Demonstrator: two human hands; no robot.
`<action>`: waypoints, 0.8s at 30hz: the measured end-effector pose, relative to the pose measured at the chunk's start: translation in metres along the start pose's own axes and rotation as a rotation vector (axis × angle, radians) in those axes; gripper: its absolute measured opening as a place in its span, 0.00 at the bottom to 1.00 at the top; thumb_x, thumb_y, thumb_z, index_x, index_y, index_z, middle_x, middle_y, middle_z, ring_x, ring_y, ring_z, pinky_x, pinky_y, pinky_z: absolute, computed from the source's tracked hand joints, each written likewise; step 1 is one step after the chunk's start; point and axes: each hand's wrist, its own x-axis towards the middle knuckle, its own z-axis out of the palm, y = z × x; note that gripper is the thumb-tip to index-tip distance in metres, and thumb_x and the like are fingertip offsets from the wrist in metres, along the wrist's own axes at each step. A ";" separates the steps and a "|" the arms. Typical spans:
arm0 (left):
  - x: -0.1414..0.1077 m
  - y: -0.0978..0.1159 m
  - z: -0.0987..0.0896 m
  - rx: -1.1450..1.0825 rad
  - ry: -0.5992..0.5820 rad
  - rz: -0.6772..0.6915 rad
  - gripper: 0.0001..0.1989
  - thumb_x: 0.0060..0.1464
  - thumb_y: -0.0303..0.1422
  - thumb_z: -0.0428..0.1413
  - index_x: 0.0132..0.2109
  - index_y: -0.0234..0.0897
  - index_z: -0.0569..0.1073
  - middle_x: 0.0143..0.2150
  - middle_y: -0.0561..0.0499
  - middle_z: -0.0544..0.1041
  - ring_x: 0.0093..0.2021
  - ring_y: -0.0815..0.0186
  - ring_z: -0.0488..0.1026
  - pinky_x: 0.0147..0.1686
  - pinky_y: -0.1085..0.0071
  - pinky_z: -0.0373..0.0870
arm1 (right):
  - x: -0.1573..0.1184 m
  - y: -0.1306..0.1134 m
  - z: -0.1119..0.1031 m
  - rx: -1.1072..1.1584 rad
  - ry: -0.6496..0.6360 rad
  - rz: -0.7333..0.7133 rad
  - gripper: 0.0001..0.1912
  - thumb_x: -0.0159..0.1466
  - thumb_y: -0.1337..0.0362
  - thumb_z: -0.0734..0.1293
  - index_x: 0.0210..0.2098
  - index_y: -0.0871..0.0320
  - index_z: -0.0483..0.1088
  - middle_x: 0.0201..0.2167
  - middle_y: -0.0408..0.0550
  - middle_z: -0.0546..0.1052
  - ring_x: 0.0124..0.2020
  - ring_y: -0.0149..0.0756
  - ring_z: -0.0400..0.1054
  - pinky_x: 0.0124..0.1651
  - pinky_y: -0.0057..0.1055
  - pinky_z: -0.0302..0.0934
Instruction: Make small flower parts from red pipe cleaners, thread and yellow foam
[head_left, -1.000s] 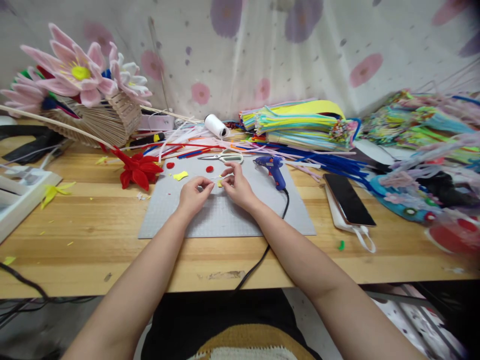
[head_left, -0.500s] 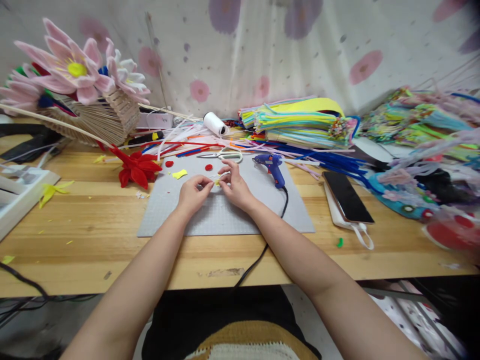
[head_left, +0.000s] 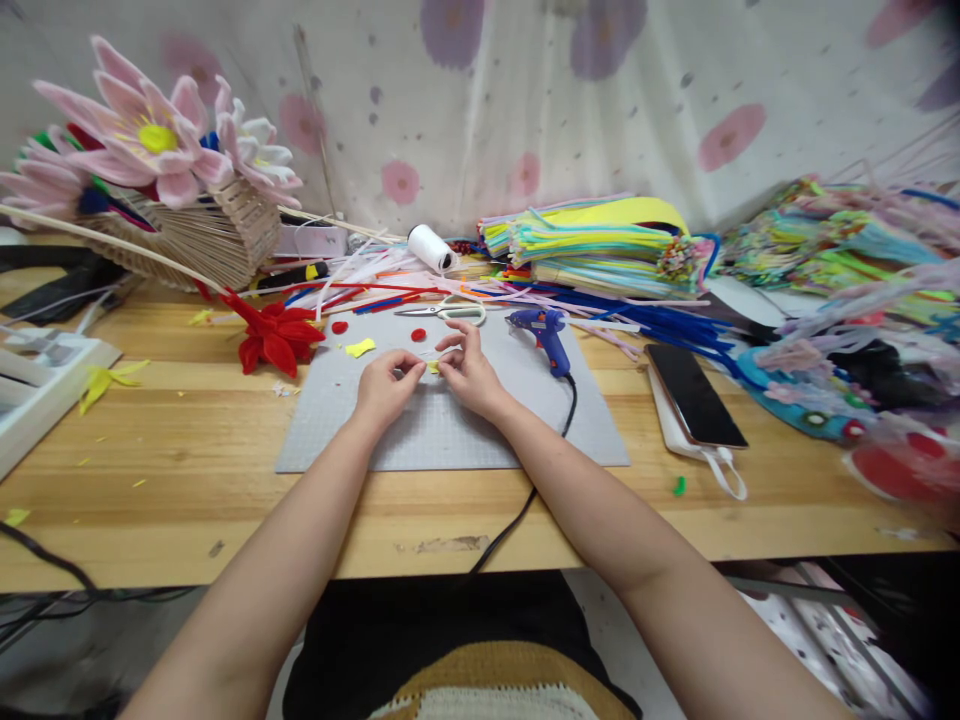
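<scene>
Above the grey mat [head_left: 450,435], my left hand [head_left: 390,385] is closed, thumb and index finger pinched at the left end of a small yellow piece [head_left: 433,367]. My right hand [head_left: 471,375] pinches its right side with thumb and index finger, the other fingers raised. Beyond the hands lie a red disc [head_left: 418,335] and scissors [head_left: 442,312]. A yellow scrap [head_left: 360,347] and another red disc [head_left: 340,327] are to the left. The blue glue gun [head_left: 544,335] rests on the mat at the right.
A red flower [head_left: 277,335] on a long stem lies left of the mat. Bundled coloured stems [head_left: 600,245] and a thread spool [head_left: 430,247] are at the back. A phone [head_left: 696,393] is on the right; the black cord [head_left: 517,520] passes under my right forearm.
My hands hold nearly the same place and pinch. The yellow piece between the fingertips has turned slightly and looks flatter.
</scene>
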 end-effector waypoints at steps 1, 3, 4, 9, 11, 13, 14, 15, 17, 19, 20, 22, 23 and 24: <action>0.000 0.000 0.000 -0.003 -0.005 0.003 0.07 0.47 0.35 0.54 0.29 0.36 0.73 0.28 0.52 0.75 0.30 0.68 0.69 0.33 0.72 0.64 | 0.000 0.000 0.000 0.007 -0.001 0.004 0.28 0.56 0.75 0.59 0.52 0.49 0.46 0.39 0.44 0.62 0.28 0.23 0.64 0.37 0.31 0.65; 0.000 -0.001 0.001 -0.020 -0.014 0.005 0.07 0.46 0.35 0.54 0.30 0.36 0.73 0.29 0.51 0.75 0.30 0.68 0.69 0.34 0.71 0.65 | 0.000 0.001 0.000 0.016 -0.006 0.011 0.28 0.56 0.75 0.59 0.51 0.49 0.46 0.39 0.44 0.62 0.28 0.23 0.64 0.37 0.31 0.65; 0.000 -0.001 0.001 -0.032 -0.017 0.007 0.08 0.46 0.35 0.54 0.31 0.36 0.73 0.29 0.51 0.75 0.31 0.68 0.70 0.34 0.71 0.65 | 0.000 0.002 0.000 0.020 -0.009 0.014 0.28 0.56 0.74 0.59 0.51 0.49 0.45 0.39 0.44 0.62 0.28 0.23 0.64 0.37 0.31 0.65; 0.000 -0.003 0.002 -0.061 -0.021 0.016 0.09 0.45 0.35 0.55 0.33 0.35 0.73 0.31 0.49 0.75 0.33 0.67 0.71 0.37 0.69 0.66 | 0.001 0.002 0.000 0.044 -0.017 0.040 0.28 0.57 0.73 0.60 0.52 0.49 0.45 0.39 0.44 0.62 0.28 0.23 0.64 0.37 0.31 0.65; 0.000 -0.003 0.002 -0.064 -0.023 0.017 0.09 0.46 0.35 0.55 0.33 0.35 0.73 0.32 0.49 0.75 0.33 0.67 0.71 0.37 0.69 0.66 | 0.001 0.002 0.000 0.055 -0.014 0.046 0.28 0.57 0.73 0.60 0.51 0.50 0.45 0.39 0.44 0.62 0.28 0.23 0.65 0.37 0.31 0.65; 0.000 -0.002 0.001 -0.068 -0.023 0.024 0.09 0.46 0.35 0.55 0.34 0.35 0.74 0.32 0.49 0.75 0.33 0.67 0.70 0.36 0.69 0.67 | 0.001 0.002 0.000 0.062 -0.007 0.044 0.28 0.56 0.74 0.60 0.51 0.50 0.46 0.39 0.43 0.62 0.28 0.23 0.64 0.36 0.30 0.65; 0.000 -0.002 0.001 -0.068 -0.020 0.031 0.09 0.46 0.35 0.55 0.34 0.35 0.74 0.32 0.49 0.75 0.33 0.67 0.70 0.36 0.70 0.67 | 0.001 0.002 0.000 0.062 -0.003 0.041 0.27 0.56 0.74 0.60 0.51 0.50 0.46 0.38 0.43 0.62 0.28 0.22 0.64 0.36 0.30 0.64; 0.000 -0.002 0.001 -0.068 -0.016 0.037 0.09 0.46 0.35 0.55 0.35 0.36 0.74 0.32 0.50 0.75 0.33 0.67 0.70 0.36 0.70 0.67 | 0.001 0.003 0.000 0.061 -0.002 0.038 0.27 0.56 0.74 0.60 0.51 0.50 0.46 0.38 0.43 0.62 0.28 0.22 0.64 0.36 0.29 0.64; 0.001 -0.003 0.001 -0.071 -0.009 0.045 0.10 0.46 0.34 0.55 0.36 0.36 0.74 0.32 0.50 0.75 0.33 0.68 0.70 0.36 0.70 0.67 | 0.001 0.004 0.000 0.055 -0.003 0.031 0.27 0.56 0.74 0.60 0.51 0.50 0.46 0.39 0.43 0.62 0.27 0.22 0.64 0.35 0.29 0.64; 0.001 -0.003 0.002 -0.081 -0.007 0.051 0.10 0.46 0.34 0.55 0.37 0.36 0.74 0.32 0.50 0.74 0.32 0.68 0.70 0.36 0.70 0.67 | 0.001 0.004 0.000 0.047 -0.009 0.024 0.28 0.56 0.73 0.60 0.52 0.50 0.46 0.39 0.43 0.62 0.28 0.22 0.64 0.36 0.29 0.64; 0.001 -0.003 0.002 -0.086 -0.005 0.057 0.10 0.46 0.34 0.55 0.37 0.35 0.74 0.31 0.50 0.74 0.32 0.68 0.70 0.36 0.70 0.67 | 0.000 0.004 0.000 0.043 -0.012 0.022 0.28 0.57 0.73 0.60 0.52 0.50 0.45 0.39 0.43 0.62 0.28 0.22 0.64 0.36 0.29 0.64; 0.001 -0.004 0.003 -0.089 0.002 0.073 0.10 0.46 0.34 0.55 0.36 0.36 0.75 0.31 0.50 0.74 0.32 0.68 0.70 0.36 0.70 0.67 | 0.000 0.003 0.001 0.043 -0.016 0.021 0.28 0.57 0.73 0.60 0.52 0.50 0.45 0.39 0.44 0.62 0.28 0.22 0.64 0.36 0.29 0.65; 0.001 -0.004 0.003 -0.088 0.006 0.083 0.09 0.46 0.34 0.55 0.36 0.36 0.75 0.31 0.50 0.74 0.32 0.68 0.70 0.36 0.71 0.67 | 0.000 0.003 0.001 0.046 -0.016 0.023 0.27 0.57 0.73 0.60 0.52 0.50 0.46 0.39 0.43 0.62 0.28 0.22 0.64 0.37 0.29 0.65; 0.001 -0.004 0.003 -0.087 0.011 0.091 0.09 0.46 0.34 0.55 0.35 0.36 0.75 0.31 0.50 0.74 0.32 0.69 0.70 0.36 0.71 0.67 | 0.000 0.002 0.001 0.051 -0.015 0.024 0.27 0.56 0.73 0.60 0.52 0.50 0.46 0.39 0.43 0.62 0.28 0.22 0.65 0.37 0.29 0.65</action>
